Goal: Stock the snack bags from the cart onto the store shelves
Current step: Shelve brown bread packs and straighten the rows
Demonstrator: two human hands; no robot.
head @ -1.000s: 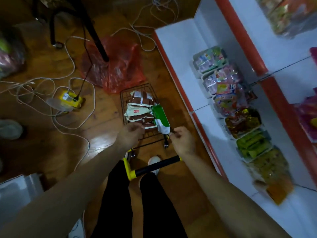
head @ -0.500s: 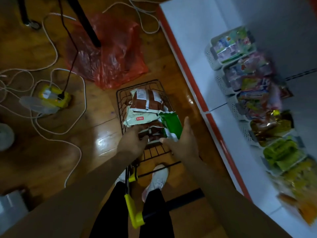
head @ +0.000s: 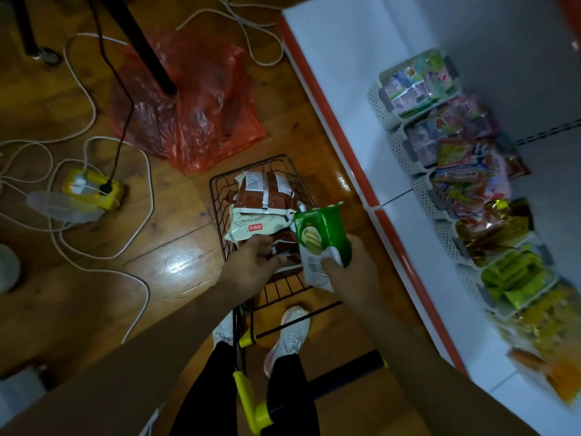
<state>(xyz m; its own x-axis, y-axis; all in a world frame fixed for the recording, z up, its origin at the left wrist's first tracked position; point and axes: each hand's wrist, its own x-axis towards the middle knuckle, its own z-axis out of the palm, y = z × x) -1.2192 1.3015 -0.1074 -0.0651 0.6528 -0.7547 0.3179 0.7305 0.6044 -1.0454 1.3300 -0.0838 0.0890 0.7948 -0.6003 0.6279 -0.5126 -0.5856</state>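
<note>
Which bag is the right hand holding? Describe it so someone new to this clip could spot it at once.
Find the black wire cart on the wooden floor beside the white shelf. At its near right corner, the right hand holds a green bag picturing pale crackers. The other bags in the cart are brown and cream.

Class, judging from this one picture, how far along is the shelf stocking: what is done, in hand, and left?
Done: white baskets on the shelf already hold snacks. In hand: the right hand grips a green bag above the cart; the left hand reaches onto a brown bag. Left: several brown and white bags in the cart.
</note>
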